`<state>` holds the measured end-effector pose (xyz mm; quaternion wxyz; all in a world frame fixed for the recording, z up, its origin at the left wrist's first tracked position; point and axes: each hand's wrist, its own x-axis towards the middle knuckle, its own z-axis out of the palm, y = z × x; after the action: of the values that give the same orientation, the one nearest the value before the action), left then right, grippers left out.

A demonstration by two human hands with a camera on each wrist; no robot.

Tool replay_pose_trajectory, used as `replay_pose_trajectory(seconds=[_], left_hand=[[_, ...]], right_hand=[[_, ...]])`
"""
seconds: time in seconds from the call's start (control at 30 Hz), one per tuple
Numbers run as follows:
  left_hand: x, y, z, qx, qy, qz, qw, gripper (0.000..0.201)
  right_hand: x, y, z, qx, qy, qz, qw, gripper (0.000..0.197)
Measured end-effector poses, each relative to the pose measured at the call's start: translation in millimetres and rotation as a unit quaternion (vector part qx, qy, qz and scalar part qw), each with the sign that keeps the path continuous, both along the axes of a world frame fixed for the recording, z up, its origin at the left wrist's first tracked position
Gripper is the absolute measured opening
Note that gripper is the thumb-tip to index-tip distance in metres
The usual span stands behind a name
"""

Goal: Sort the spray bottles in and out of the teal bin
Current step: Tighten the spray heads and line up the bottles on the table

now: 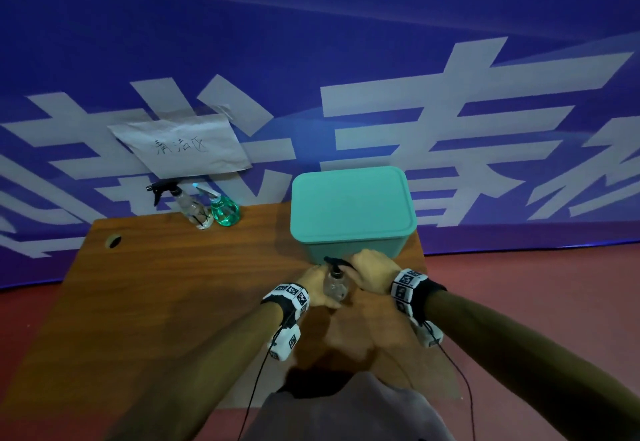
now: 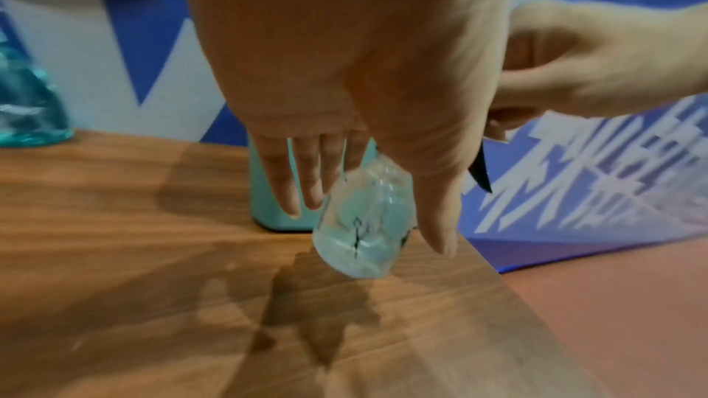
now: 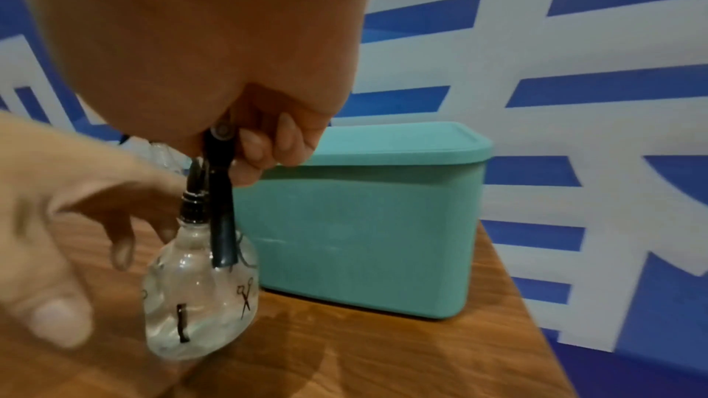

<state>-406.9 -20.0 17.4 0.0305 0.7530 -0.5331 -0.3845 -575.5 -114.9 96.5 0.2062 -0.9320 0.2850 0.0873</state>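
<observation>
A clear spray bottle (image 1: 334, 286) with a black trigger head hangs just above the wooden table (image 1: 173, 284), in front of the teal bin (image 1: 353, 212). My right hand (image 1: 365, 265) grips its black head from above; in the right wrist view the fingers (image 3: 264, 147) curl round the trigger and the bottle (image 3: 199, 292) dangles below. My left hand (image 1: 318, 288) is beside the bottle body (image 2: 356, 241), fingers straight, thumb on the other side. The bin (image 3: 364, 238) has its lid on. Two more bottles stand at the back left, one clear (image 1: 194, 210) and one teal (image 1: 225, 212).
A paper sign (image 1: 180, 146) is taped to the blue banner wall behind the table. A cable hole (image 1: 114, 240) sits at the table's left. The table's right edge (image 1: 426, 267) runs close to the bin, with red floor beyond.
</observation>
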Motion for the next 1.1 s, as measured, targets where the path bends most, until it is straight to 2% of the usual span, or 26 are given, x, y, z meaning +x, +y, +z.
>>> replay_pose_trajectory(seconds=[0.03, 0.13, 0.2, 0.3, 0.43, 0.5, 0.67, 0.77, 0.87, 1.0, 1.1], left_hand=[[7.2, 6.8, 3.9, -0.003, 0.005, 0.024, 1.000, 0.102], [31.5, 28.0, 18.3, -0.036, 0.018, 0.115, 0.992, 0.065], [53.2, 42.0, 25.5, -0.052, 0.023, 0.151, 0.987, 0.051], [89.7, 59.4, 41.7, -0.048, 0.008, 0.160, 0.986, 0.056], [147.1, 73.8, 48.1, -0.024, -0.031, 0.183, 0.982, 0.066], [178.4, 75.4, 43.2, -0.026, -0.036, 0.198, 0.979, 0.072], [245.5, 66.5, 27.6, -0.043, -0.036, 0.242, 0.969, 0.066], [261.0, 55.5, 46.3, -0.055, -0.023, 0.257, 0.965, 0.062], [274.0, 40.8, 53.6, -0.070, -0.046, 0.254, 0.964, 0.056], [290.6, 9.9, 43.4, -0.065, -0.064, 0.216, 0.972, 0.040], [298.2, -15.4, 27.6, -0.048, -0.073, 0.184, 0.979, 0.044]], right_hand=[[11.3, 4.7, 4.1, 0.002, -0.012, 0.005, 1.000, 0.037], [45.3, 16.2, 11.9, 0.000, -0.037, 0.024, 0.999, 0.038], [70.7, 23.8, 16.9, 0.004, -0.055, 0.037, 0.998, 0.034], [114.2, 30.1, 18.4, 0.029, -0.074, 0.049, 0.996, 0.029], [174.9, 38.6, 19.7, 0.024, -0.073, 0.055, 0.996, 0.042], [203.4, 42.1, 25.1, 0.019, -0.080, 0.049, 0.995, 0.041], [268.0, 37.5, 19.9, 0.061, -0.111, -0.034, 0.991, 0.040], [297.5, 27.9, 11.6, 0.069, -0.128, -0.059, 0.988, 0.038], [320.7, 18.5, 9.2, 0.074, -0.135, -0.063, 0.986, 0.036], [340.6, -1.4, -0.1, 0.079, -0.130, -0.102, 0.983, 0.031], [345.4, -17.1, -11.0, 0.072, -0.113, -0.128, 0.983, 0.030]])
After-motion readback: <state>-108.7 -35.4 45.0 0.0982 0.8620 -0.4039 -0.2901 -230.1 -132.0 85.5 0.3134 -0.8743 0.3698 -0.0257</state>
